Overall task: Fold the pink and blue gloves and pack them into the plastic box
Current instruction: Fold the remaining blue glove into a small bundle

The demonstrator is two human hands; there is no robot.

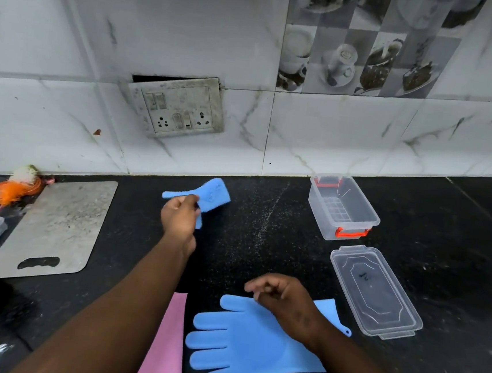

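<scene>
Blue gloves look soft, floppy, grippy: my left grip (180, 216) pinches one (207, 196) far out by its cuff; my right grip (283, 299), loosely curled and empty, hovers over the near one (238, 345) on the table (280, 219).

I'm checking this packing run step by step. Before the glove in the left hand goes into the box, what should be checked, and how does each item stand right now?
1. Plastic box open: ok, its lid lies apart on the counter.
2. Box free of other items: ok, nothing shows inside.
3. Left hand holds the lifted blue glove securely: ok, fingers closed on it.
4. Lifted glove neatly folded: not ok, it hangs bunched with an end trailing.
5. Flat blue glove folded: not ok, it lies spread out, with the right hand above its cuff.
6. Pink glove folded: cannot tell, only a flat part shows.
</scene>
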